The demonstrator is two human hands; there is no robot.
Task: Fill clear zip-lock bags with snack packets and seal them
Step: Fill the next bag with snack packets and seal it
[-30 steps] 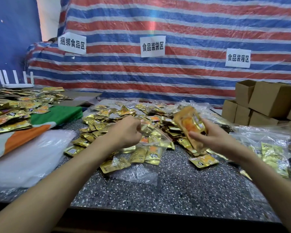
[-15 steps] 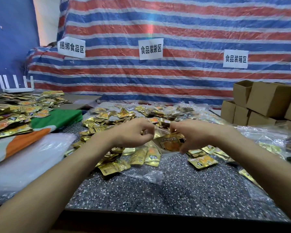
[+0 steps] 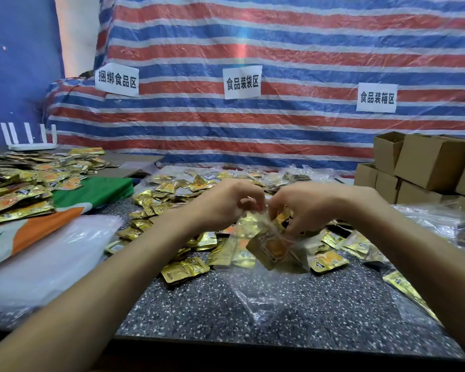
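Zip-lock bag, clear and crinkled, hangs between my two hands over the middle of the speckled table. Its mouth is held up and its lower end trails onto the tabletop. My left hand pinches the left side of the opening with curled fingers. My right hand grips the right side, its fingers curled down over the rim. One gold snack packet sits tilted at the bag's mouth, just below the right fingers; I cannot tell whether it is fully inside.

Behind and around the hands lies a loose pile of gold packets, spreading toward the far edge of the table. A stack of clear plastic bags rests at the near left, beside a green, orange and white cloth. More packets cover the far left, and a white router stands beyond them. Cardboard boxes are stacked at the far right. A striped tarp with white paper signs hangs along the back.
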